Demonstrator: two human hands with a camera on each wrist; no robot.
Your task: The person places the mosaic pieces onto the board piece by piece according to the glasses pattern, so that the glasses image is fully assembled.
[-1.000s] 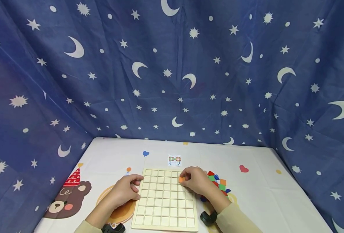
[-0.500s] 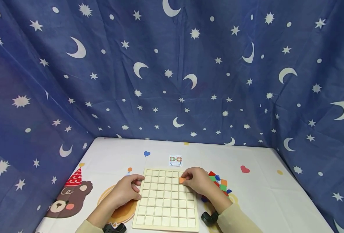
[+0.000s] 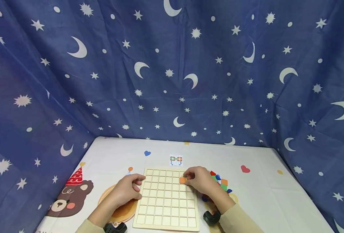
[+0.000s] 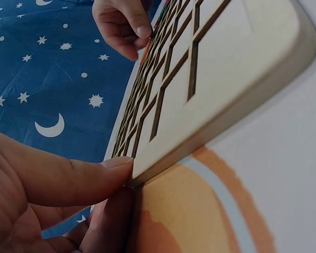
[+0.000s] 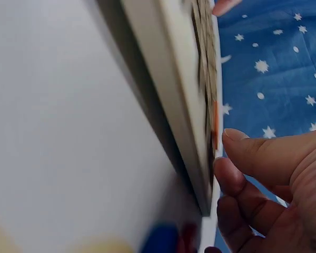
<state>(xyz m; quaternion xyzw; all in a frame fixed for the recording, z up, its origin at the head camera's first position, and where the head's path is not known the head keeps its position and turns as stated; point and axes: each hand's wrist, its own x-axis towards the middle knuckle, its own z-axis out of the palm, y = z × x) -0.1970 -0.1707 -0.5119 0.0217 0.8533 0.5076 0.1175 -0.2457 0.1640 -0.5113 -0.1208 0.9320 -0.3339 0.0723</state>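
A pale wooden grid board [image 3: 165,226] lies flat on the table in the head view. One orange square tile [image 3: 182,180] sits in its upper right area, flat in the grid. My right hand [image 3: 200,180] hovers at the tile's right side. In the right wrist view, thumb and index finger are parted, just off the orange tile [image 5: 216,124]. On the board's left edge rests my left hand [image 3: 126,190], thumb and index finger spread along it. The left wrist view shows the thumb [image 4: 89,182] against the rim; the other fingers are partly hidden.
A small printed pattern card [image 3: 176,160] lies beyond the board. Right of it is a pile of coloured pieces [image 3: 224,184], red, green, blue and orange, partly behind my right forearm. A blue star-and-moon curtain [image 3: 172,71] surrounds the table's back and sides.
My right fingertips have drawn slightly right, off the orange tile, which stays where it was on the board. My left hand keeps its place. The head view has shifted a little.
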